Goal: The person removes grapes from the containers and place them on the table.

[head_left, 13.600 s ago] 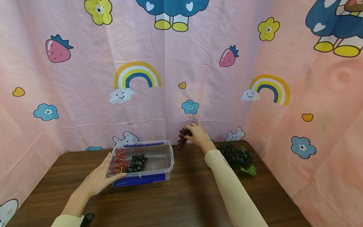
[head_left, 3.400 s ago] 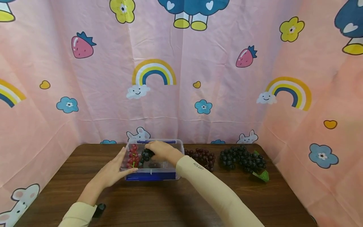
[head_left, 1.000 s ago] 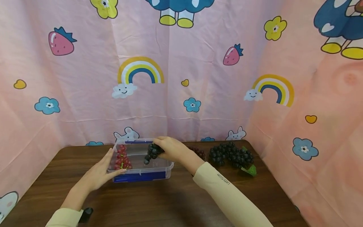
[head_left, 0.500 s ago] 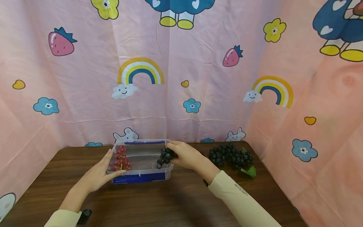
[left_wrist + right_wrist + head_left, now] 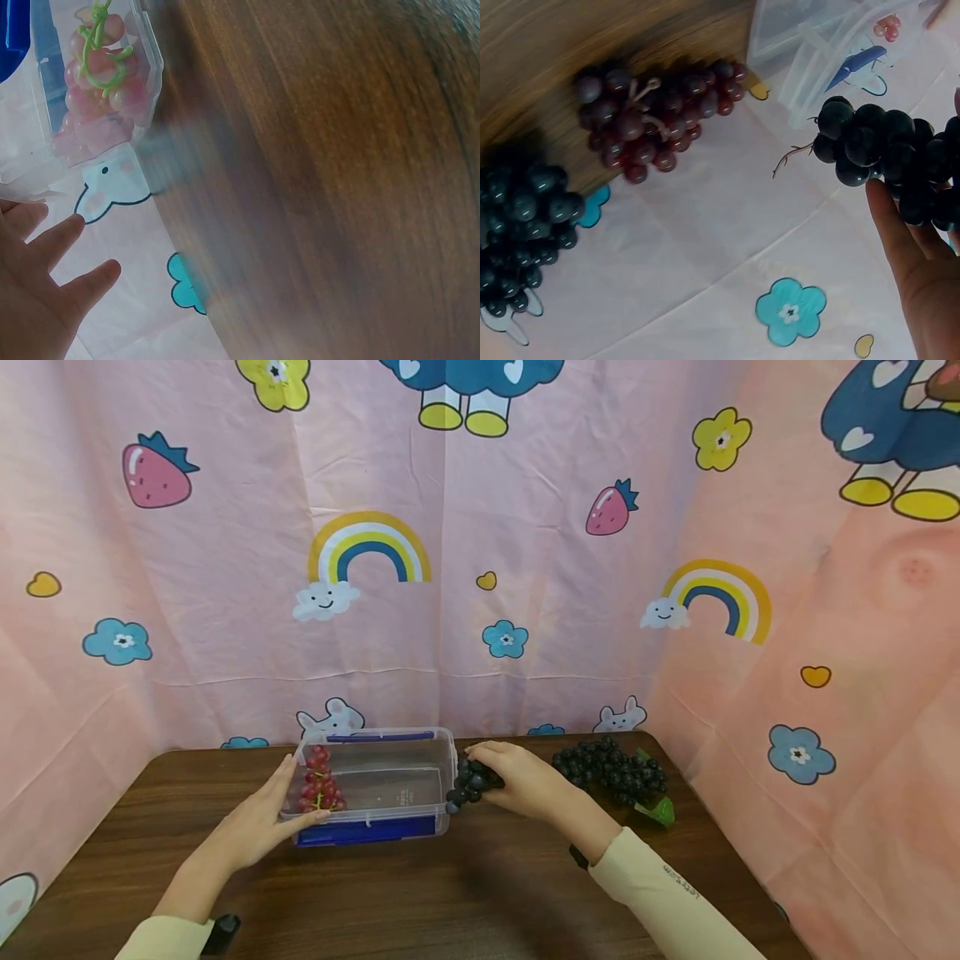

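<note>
left hand (image 5: 258, 822): fingers straight, flat against box (image 5: 375, 822) left wall | box: on desk (image 5: 450, 893), red grapes (image 5: 318, 781) inside | right hand (image 5: 525, 781): gripping black grapes (image 5: 468, 781) just right of box | dark bunch (image 5: 611, 768): far right

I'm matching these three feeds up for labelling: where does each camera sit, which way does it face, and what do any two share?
Head: worn on the head, facing forward and down at the table; both forearms and the left hand show.
Left wrist: beside the left hand, facing the clear box; fingers show.
Right wrist: by the right hand, facing its small dark grape bunch.
Shared: head and left wrist both show the red grapes.
</note>
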`<action>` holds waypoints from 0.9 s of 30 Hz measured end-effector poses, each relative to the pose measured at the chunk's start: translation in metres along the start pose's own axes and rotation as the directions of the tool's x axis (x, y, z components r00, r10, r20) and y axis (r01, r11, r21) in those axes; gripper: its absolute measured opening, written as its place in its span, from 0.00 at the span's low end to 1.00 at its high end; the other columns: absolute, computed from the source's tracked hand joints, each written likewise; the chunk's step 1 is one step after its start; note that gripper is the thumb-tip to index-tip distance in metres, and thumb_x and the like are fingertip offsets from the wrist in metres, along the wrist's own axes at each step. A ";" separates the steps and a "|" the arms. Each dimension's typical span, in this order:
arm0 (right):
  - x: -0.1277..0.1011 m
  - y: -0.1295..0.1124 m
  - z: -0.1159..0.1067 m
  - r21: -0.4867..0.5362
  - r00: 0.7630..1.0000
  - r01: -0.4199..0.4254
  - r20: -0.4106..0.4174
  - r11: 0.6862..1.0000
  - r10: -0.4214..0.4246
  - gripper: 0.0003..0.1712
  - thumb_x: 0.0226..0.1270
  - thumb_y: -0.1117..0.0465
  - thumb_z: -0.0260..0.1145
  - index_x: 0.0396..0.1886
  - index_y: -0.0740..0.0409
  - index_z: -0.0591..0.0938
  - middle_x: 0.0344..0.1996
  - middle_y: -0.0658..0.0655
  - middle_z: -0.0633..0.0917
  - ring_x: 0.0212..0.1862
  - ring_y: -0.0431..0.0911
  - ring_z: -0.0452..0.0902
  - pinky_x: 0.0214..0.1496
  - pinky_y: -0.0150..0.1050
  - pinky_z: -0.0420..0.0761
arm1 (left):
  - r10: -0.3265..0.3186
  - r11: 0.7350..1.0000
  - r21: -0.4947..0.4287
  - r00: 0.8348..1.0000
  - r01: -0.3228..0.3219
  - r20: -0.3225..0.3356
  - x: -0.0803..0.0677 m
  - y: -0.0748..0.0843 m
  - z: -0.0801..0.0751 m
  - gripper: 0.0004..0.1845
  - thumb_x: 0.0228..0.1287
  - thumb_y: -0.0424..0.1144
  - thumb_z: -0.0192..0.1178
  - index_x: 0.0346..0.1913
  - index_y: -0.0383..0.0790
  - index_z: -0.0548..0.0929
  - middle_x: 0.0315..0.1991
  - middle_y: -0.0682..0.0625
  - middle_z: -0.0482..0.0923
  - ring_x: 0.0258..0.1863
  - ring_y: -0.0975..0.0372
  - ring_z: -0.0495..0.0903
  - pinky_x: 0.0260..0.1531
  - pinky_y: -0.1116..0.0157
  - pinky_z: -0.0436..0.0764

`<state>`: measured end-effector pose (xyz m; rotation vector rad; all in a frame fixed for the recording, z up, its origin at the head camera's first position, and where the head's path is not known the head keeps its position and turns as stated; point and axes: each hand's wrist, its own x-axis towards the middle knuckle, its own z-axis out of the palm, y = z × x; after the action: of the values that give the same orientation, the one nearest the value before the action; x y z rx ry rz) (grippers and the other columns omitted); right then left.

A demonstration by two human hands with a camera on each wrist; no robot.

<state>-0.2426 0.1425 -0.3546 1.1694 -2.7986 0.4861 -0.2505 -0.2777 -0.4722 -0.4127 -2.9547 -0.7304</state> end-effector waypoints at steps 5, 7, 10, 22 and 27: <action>-0.020 0.013 -0.002 0.032 0.999 -0.039 0.013 0.999 0.039 0.34 0.67 0.69 0.75 0.71 0.65 0.77 0.70 0.64 0.79 0.70 0.58 0.77 0.63 0.52 0.84 | -0.001 1.000 -0.007 1.000 0.001 0.005 -0.001 0.000 0.000 0.62 0.72 0.68 0.59 0.86 0.37 0.32 0.84 0.26 0.41 0.72 0.23 0.61 0.62 0.24 0.67; -0.028 0.019 -0.004 0.044 0.999 -0.052 0.010 0.998 0.051 0.34 0.67 0.70 0.75 0.72 0.65 0.76 0.70 0.64 0.78 0.69 0.59 0.78 0.61 0.52 0.85 | 0.001 1.000 -0.007 1.000 0.000 0.006 -0.001 0.000 -0.001 0.62 0.72 0.68 0.59 0.86 0.38 0.32 0.84 0.26 0.42 0.73 0.23 0.60 0.63 0.24 0.67; -0.039 0.027 -0.006 0.050 0.998 -0.060 -0.006 0.997 0.060 0.36 0.67 0.71 0.75 0.73 0.66 0.75 0.69 0.65 0.79 0.68 0.59 0.79 0.57 0.51 0.87 | 0.005 1.000 -0.008 1.000 -0.004 0.005 -0.001 0.000 -0.001 0.62 0.72 0.68 0.59 0.86 0.37 0.32 0.83 0.26 0.42 0.73 0.23 0.60 0.64 0.24 0.66; -0.066 0.050 -0.013 0.054 0.995 -0.089 -0.045 0.995 0.092 0.35 0.66 0.73 0.74 0.72 0.68 0.75 0.68 0.68 0.79 0.66 0.63 0.80 0.50 0.47 0.87 | -0.008 1.000 -0.007 1.000 0.008 0.013 -0.002 -0.001 -0.002 0.61 0.73 0.67 0.59 0.86 0.36 0.33 0.83 0.26 0.42 0.73 0.24 0.60 0.65 0.25 0.66; -0.071 0.056 -0.012 0.052 0.996 -0.076 -0.051 0.996 0.078 0.35 0.65 0.74 0.73 0.72 0.69 0.75 0.67 0.69 0.80 0.64 0.63 0.81 0.43 0.41 0.84 | -0.002 1.000 -0.005 1.000 0.002 0.017 -0.002 0.000 -0.003 0.60 0.73 0.68 0.58 0.86 0.35 0.35 0.84 0.27 0.41 0.74 0.25 0.59 0.66 0.26 0.65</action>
<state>-0.2325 0.2312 -0.3707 1.0445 -2.8102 0.5874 -0.2488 -0.2794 -0.4700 -0.4181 -2.9708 -0.7380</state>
